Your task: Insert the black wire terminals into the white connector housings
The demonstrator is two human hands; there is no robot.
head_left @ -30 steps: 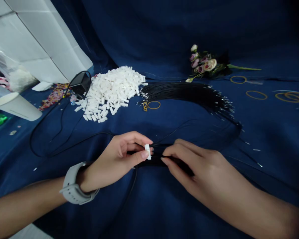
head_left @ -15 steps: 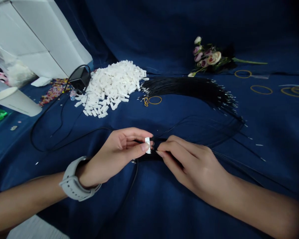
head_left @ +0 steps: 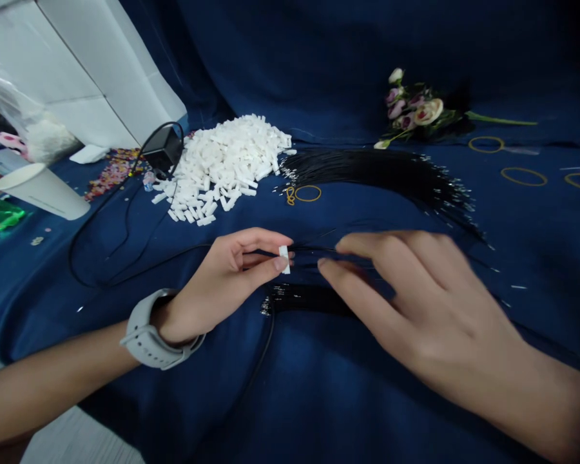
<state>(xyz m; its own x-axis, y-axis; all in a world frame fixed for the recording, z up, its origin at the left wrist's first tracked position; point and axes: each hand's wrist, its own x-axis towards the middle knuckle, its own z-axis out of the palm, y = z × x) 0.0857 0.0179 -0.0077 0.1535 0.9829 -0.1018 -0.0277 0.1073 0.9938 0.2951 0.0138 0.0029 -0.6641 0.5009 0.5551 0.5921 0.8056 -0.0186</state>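
Observation:
Between the thumb and fingers of my left hand [head_left: 241, 270] is a small white plastic connector housing [head_left: 285, 260], held upright. Thin black wires run rightward from beside it. My right hand [head_left: 415, 309] is just to the right, thumb and forefinger parted, with nothing visible between the tips. Below both hands lies a bundle of black wires with metal-tipped ends [head_left: 314, 300], partly covered by the right hand. A larger bundle of black wires [head_left: 367, 171] stretches across the cloth farther back. To its left is a heap of white connector housings [head_left: 232, 161].
A black box-shaped device [head_left: 163, 151] with a looping cable stands left of the heap. Farther left are a tilted paper cup [head_left: 43, 190], small colourful pieces [head_left: 113, 174] and a white box [head_left: 96, 64]. Artificial flowers [head_left: 420, 111] and rubber bands [head_left: 523, 176] lie at the back right.
My right hand has moved right and its finger and thumb have parted, away from the connector housing. My left hand still holds the housing, now slightly higher in view.

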